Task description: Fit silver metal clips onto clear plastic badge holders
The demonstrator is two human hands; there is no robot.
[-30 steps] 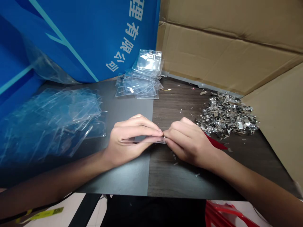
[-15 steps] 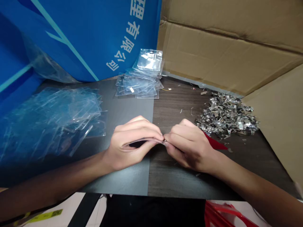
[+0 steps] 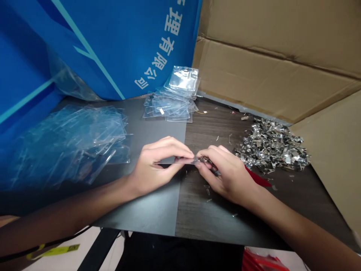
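Note:
My left hand (image 3: 153, 162) is closed on a clear plastic badge holder (image 3: 182, 160), seen nearly edge-on between thumb and fingers. At the holder's right edge, my right hand (image 3: 229, 171) pinches a shiny metal badge clip (image 3: 209, 164), partly hidden by the fingers. Fingertips of both hands almost meet there. Whether the clip is joined to the holder, I cannot tell. A heap of metal clips (image 3: 276, 146) lies right of my right hand. Many loose badge holders (image 3: 96, 130) are spread to the left, and another stack of badge holders (image 3: 169, 103) sits at the back.
A blue printed panel (image 3: 113, 45) stands behind on the left, and cardboard walls (image 3: 254, 67) close off the back and right. Something red (image 3: 258, 177) lies beside my right wrist. Small scraps (image 3: 208, 190) dot the dark tabletop (image 3: 197, 214).
The held badge holder has gone from bowed to nearly flat. My right hand's fingers have loosened and shifted, showing the metal clip between them. The whole view has shifted slightly.

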